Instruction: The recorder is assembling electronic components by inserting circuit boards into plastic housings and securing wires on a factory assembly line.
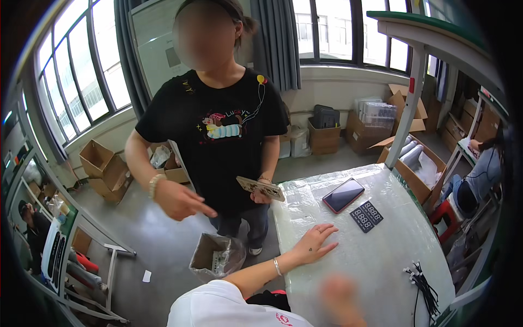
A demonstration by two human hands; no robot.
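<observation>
My left hand [317, 243] is over the left part of the table, fingers stretched out and holding nothing. Its arm has a white sleeve and a bracelet. Closer to me is my right hand [339, 294], too blurred for its fingers to show. Beyond my left hand lie black digit display panels [366, 217] with white segments, side by side. Just past them rests a dark-screened phone [344, 195] with a red edge. A bundle of black cables [423, 289] with white connectors lies at the table's near right.
Across from me, a person in a black T-shirt [218, 158] holds a phone [260, 188] and points a finger. Clear plastic film covers the table [305, 210]. A lined bin [210, 259] stands left of it. Cardboard boxes [417, 163] and a metal post [407, 109] border the right side.
</observation>
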